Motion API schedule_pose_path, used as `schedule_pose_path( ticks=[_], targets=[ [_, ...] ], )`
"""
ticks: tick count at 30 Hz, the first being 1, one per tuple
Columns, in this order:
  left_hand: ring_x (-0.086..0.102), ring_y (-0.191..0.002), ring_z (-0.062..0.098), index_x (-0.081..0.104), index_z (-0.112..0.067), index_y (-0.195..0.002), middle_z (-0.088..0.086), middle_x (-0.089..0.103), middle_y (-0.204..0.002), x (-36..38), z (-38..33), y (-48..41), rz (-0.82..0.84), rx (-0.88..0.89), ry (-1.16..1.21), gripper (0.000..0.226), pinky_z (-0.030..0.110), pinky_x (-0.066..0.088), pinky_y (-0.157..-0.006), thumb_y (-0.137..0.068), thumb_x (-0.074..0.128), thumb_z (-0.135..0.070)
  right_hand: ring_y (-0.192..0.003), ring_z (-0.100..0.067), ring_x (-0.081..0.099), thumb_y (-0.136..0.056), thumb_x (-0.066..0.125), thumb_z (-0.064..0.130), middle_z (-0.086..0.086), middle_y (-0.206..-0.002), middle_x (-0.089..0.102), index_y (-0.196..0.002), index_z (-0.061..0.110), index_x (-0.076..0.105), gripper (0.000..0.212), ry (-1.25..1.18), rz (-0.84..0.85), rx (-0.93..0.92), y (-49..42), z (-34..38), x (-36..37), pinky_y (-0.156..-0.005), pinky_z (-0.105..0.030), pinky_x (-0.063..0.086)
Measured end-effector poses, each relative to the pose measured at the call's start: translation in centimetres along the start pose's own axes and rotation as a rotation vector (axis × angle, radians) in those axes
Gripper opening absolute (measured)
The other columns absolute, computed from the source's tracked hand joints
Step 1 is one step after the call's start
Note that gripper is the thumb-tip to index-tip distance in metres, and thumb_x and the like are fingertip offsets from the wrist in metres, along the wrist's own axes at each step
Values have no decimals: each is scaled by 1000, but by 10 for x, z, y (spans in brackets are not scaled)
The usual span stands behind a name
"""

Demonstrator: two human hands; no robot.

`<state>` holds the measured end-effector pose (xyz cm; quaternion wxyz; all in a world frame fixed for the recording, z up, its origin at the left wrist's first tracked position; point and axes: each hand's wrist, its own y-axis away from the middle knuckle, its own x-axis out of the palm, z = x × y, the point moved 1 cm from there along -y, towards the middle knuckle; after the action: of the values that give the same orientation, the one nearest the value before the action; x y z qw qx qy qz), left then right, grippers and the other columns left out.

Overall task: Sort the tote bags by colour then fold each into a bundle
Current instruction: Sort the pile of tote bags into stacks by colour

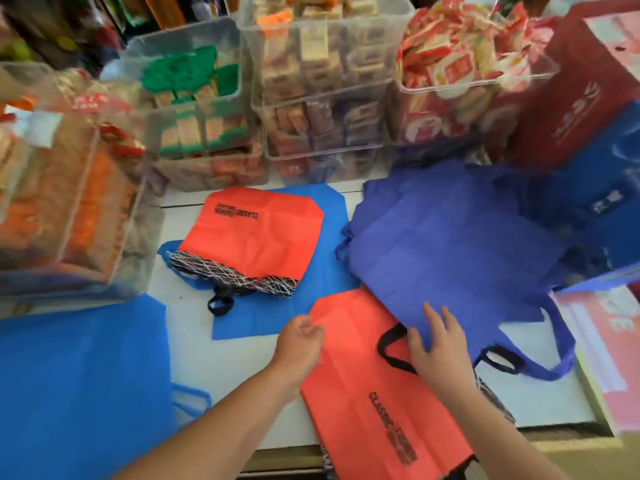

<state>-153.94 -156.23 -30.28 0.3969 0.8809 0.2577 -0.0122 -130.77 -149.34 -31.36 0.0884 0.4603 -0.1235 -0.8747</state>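
Flat orange tote (349,393), perhaps lightly creased

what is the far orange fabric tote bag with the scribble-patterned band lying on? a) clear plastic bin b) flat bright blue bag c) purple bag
b: blue fabric shows all round the far orange fabric tote bag, so it lies on the flat bright blue fabric bag.
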Motion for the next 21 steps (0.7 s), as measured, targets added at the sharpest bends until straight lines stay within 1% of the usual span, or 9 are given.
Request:
schedule_pose_path(
  ticks=[3, 6, 9, 11, 13, 15, 17, 19, 21],
  targets=[
    [64, -110, 25, 55, -9, -134, 7, 64, -124, -51, -3, -34, -270, 34, -80, 41, 40, 50, -99, -97, 65, -25, -145, -37, 38, -94, 54, 49, -20, -154, 44, -147, 16, 53, 63, 29, 146, -207, 18, 30, 41, -119, -48, 32],
    [63, -108, 27, 58, -22, -119, 9, 65, -118, -83, -11, -61, -363, 63, 1, 28, 40, 50, -97, -94, 69, -30, -148, -36, 35, -92, 35, 68, -16, -156, 44, -148, 23, 52, 74, 178, 193, -250, 17, 41, 69, -122, -47, 28],
    [63, -100, 28, 61, -31, -113, 8, 67, -121, -92, -12, -86, -250, 68, 74, 23, 40, 53, -92, -92, 71, -37, -150, -33, 28, -99, 32, 65, -8, -165, 31, -156, 36, 36, 65, 440, 230, -186, 9, 41, 75, -122, -47, 26],
    [60, -109, 23, 56, -30, -134, 2, 59, -133, -91, -12, -94, -100, 26, 100, 41, 45, 54, -100, -96, 67, -39, -150, -28, 25, -102, 30, 63, -2, -167, 23, -159, 41, 23, 62, 525, 285, -121, 5, 37, 72, -120, -47, 28],
    [56, -109, 14, 45, -24, -149, -1, 53, -138, -89, -13, -95, 20, -29, 177, 53, 47, 54, -101, -100, 63, -36, -151, -25, 25, -102, 32, 61, 0, -167, 23, -160, 41, 21, 62, 549, 312, -87, 2, 31, 71, -117, -48, 30],
    [57, -96, 5, 49, -20, -146, -5, 58, -126, -87, -14, -90, 28, -11, 244, 46, 44, 54, -101, -102, 62, -29, -149, -24, 31, -101, 39, 58, -2, -164, 32, -158, 31, 33, 63, 487, 282, -81, -5, 28, 66, -114, -49, 34],
    [59, -88, -1, 62, -21, -127, -10, 65, -113, -88, -16, -81, -32, 42, 315, 26, 41, 55, -99, -101, 64, -24, -139, -26, 48, -99, 52, 48, -8, -149, 53, -144, 16, 54, 56, 301, 214, -88, -19, 25, 58, -110, -45, 41],
    [67, -89, 4, 72, -22, -105, -5, 73, -106, -93, -14, -64, -105, 85, 421, 7, 35, 58, -90, -98, 69, -23, -117, -28, 63, -99, 59, 38, -8, -122, 70, -122, 14, 69, 34, 160, 136, -62, -32, 34, 41, -97, -39, 47],
    [71, -86, 10, 75, -19, -97, 1, 77, -97, -102, -4, -44, -188, 98, 555, 3, 31, 58, -82, -94, 74, -19, -105, -29, 66, -99, 58, 35, -5, -102, 73, -109, 19, 71, 23, 61, 77, -16, -39, 45, 25, -87, -38, 48]
  ],
)
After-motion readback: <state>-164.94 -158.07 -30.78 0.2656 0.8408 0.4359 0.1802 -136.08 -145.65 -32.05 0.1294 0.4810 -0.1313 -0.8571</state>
